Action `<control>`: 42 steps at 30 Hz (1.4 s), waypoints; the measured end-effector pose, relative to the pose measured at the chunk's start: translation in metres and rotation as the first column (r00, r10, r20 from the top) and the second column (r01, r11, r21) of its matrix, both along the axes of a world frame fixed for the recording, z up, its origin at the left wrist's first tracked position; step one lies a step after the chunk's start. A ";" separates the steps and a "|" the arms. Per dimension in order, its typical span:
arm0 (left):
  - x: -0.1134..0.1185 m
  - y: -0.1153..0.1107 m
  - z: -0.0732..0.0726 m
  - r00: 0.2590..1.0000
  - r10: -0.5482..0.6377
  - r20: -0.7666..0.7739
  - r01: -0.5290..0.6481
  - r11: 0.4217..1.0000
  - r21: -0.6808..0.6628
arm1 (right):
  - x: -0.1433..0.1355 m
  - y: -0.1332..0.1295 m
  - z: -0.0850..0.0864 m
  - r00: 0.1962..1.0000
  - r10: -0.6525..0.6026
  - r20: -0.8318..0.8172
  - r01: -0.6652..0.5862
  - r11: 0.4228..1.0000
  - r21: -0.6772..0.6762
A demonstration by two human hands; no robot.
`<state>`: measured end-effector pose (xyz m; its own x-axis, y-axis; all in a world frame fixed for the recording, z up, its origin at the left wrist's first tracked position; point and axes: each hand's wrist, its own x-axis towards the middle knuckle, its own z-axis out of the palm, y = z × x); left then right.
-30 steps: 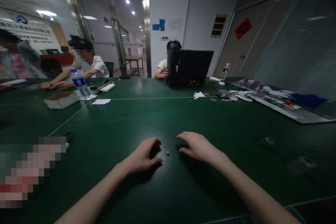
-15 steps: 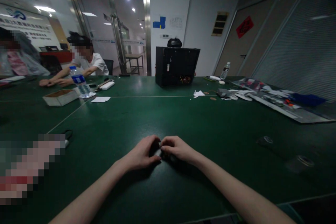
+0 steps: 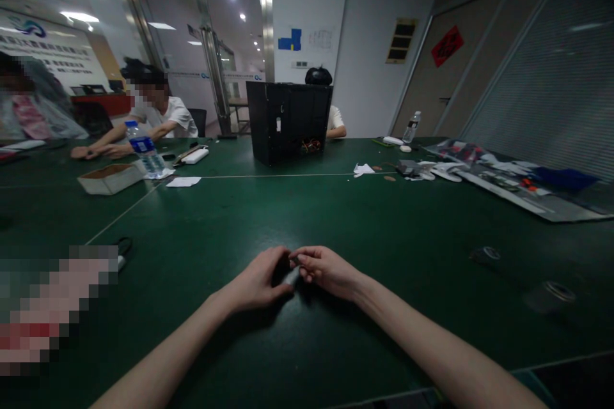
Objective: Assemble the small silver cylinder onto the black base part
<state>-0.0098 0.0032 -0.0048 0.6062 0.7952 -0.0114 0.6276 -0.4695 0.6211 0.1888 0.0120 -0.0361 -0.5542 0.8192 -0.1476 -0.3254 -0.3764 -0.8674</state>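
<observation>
A wide, smooth, dark-green worktop [image 3: 240, 211] stretches ahead towards a steel-framed glass door [image 3: 167, 32] at 11 o'clock. On the clock from the hands, 12 is straight ahead. The bare left hand [image 3: 261, 276] is curved, thumb and fingers apart; the bare right hand [image 3: 329, 270] meets its fingertips in an apparent pinch, though whether anything is gripped I cannot tell. Within the left hand's curve shows a small pale-grey patch [image 3: 291, 277], object or mere sheen unclear; it seems to slant from 8 to 2 o'clock, nearer the left palm, with the right fingers at its 2 o'clock. Well apart, at 3 o'clock, stands a clear, metal-rimmed container [image 3: 551, 298]; the worktop's near edge passes at 4 to 5. Far off at 12 sits a black, boxy case [image 3: 290, 115]; at 10, a blue-capped clear plastic bottle [image 3: 144, 148].
</observation>
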 end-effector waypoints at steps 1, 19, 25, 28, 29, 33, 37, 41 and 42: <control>0.000 0.000 0.000 1.000 -0.002 0.002 0.002 1.000 -0.001 | 0.000 0.000 0.000 1.000 0.000 0.003 0.000 1.000 -0.004; 0.001 0.000 0.002 1.000 -0.002 -0.014 0.002 1.000 0.003 | 0.001 0.001 -0.002 1.000 0.005 -0.028 -0.004 1.000 0.010; 0.000 0.000 0.002 1.000 0.013 0.002 -0.013 0.999 -0.029 | 0.007 -0.011 0.015 0.960 -0.100 0.261 0.024 0.960 0.280; -0.001 0.000 0.002 1.000 0.013 0.015 -0.012 0.999 -0.051 | 0.020 -0.023 0.025 0.793 -0.262 0.550 -0.148 0.793 0.591; -0.002 0.000 0.001 1.000 0.011 0.021 -0.010 0.999 -0.052 | 0.029 -0.026 0.027 0.726 -0.324 0.606 -0.217 0.729 0.649; -0.002 0.001 0.000 1.000 0.009 0.024 -0.007 0.999 -0.054 | 0.096 -0.034 0.030 0.435 -0.567 0.700 -0.278 0.654 0.703; -0.001 0.001 0.002 1.000 -0.001 0.018 0.002 0.999 -0.036 | 0.212 -0.040 0.029 -0.076 -0.733 0.676 -0.067 0.680 0.730; 0.000 0.000 0.004 1.000 -0.005 0.008 0.006 0.999 -0.038 | 0.318 -0.050 0.024 -0.484 -0.567 0.667 0.138 0.703 0.698; 0.000 0.000 0.005 1.000 -0.006 0.006 0.006 0.999 -0.039 | 0.337 -0.052 0.022 -0.517 -0.528 0.673 0.165 0.710 0.684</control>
<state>-0.0101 0.0031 -0.0002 0.6110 0.7907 -0.0387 0.6209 -0.4483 0.6431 0.5254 -0.0395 -0.0145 0.5455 0.8062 0.2289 0.8348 -0.4987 -0.2333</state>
